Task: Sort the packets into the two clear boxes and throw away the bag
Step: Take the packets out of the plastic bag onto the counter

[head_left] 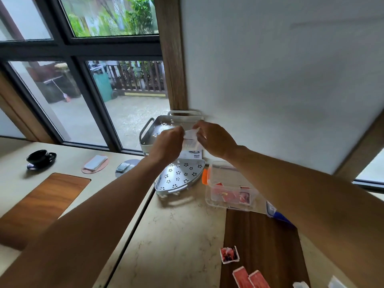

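Pinching a thin clear bag (190, 140) between them above the bench's far edge, the left hand (169, 142) and right hand (214, 140) grip its top; it looks light, limp and crinkly.

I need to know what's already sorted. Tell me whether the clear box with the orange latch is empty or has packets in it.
Not empty: the clear box with the orange latch holds several red packets, visible through its walls. An exact count cannot be told.

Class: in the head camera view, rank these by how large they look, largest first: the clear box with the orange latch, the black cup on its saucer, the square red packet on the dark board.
1. Clear box, clearly largest.
2. Black cup with saucer.
3. Square red packet, close behind; it also lies nearer the camera, so true sizes stay unsure.
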The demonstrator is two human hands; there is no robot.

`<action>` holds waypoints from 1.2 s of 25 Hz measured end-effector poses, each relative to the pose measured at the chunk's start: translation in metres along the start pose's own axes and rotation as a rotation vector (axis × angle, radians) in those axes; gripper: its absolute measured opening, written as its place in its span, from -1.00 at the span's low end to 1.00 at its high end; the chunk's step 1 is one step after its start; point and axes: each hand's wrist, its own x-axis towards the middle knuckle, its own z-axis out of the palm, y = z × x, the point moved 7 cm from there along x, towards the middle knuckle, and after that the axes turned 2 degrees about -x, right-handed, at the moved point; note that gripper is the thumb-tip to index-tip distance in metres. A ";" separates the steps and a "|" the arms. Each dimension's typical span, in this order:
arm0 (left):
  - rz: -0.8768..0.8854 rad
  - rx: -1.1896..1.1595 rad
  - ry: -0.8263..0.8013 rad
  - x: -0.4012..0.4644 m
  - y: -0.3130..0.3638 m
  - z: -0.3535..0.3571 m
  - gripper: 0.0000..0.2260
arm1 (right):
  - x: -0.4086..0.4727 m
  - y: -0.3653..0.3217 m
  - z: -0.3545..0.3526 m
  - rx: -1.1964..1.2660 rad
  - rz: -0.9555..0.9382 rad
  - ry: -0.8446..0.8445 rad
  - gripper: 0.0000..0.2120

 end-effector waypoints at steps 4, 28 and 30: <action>-0.075 -0.155 -0.045 -0.056 0.028 0.010 -0.81 | -0.081 0.027 -0.016 0.091 0.142 -0.064 -0.72; -0.662 -0.795 -0.802 -0.420 0.251 0.219 -0.81 | -0.588 0.037 0.019 0.650 1.198 -0.065 -0.90; -0.662 -0.844 -0.799 -0.433 0.258 0.210 -0.82 | -0.598 0.029 0.022 0.717 1.198 -0.052 -0.85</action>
